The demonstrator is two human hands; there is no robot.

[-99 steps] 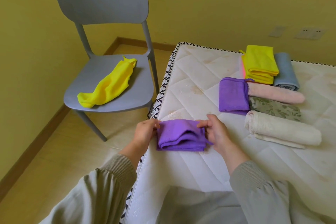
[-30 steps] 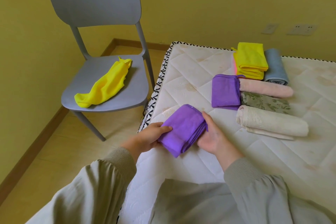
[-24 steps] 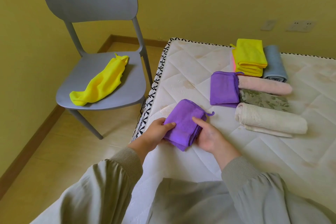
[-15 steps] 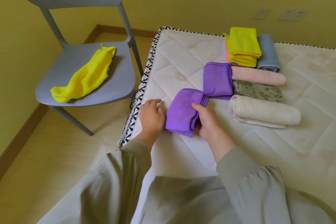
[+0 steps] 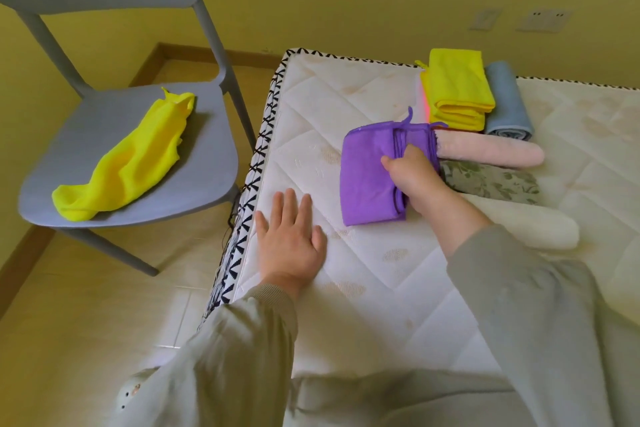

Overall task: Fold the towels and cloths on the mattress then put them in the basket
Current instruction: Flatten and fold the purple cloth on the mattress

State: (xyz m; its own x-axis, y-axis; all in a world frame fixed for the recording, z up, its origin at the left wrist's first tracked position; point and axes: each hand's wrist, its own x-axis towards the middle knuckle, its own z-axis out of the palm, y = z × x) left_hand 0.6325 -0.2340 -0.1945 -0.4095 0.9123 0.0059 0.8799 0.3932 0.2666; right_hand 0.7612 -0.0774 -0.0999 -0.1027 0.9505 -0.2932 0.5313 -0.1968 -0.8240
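Observation:
My right hand [image 5: 417,180] grips a folded purple cloth [image 5: 367,180] and holds it against a second folded purple cloth [image 5: 414,137] on the white mattress [image 5: 346,274]. My left hand [image 5: 289,239] lies flat and open on the mattress near its left edge, apart from the cloth. To the right lie a folded yellow cloth [image 5: 457,90], a rolled blue towel [image 5: 505,102], a rolled pink towel [image 5: 491,152], a flower-patterned cloth [image 5: 498,180] and a rolled cream towel [image 5: 533,225]. No basket is in view.
A grey plastic chair [image 5: 104,135] stands on the floor left of the mattress, with an unfolded yellow cloth [image 5: 128,156] on its seat. A yellow wall with sockets [image 5: 543,19] runs behind.
My right hand has carried the folded purple cloth away from me, up beside the other purple cloth. My left hand has let go of it and now rests flat on the mattress.

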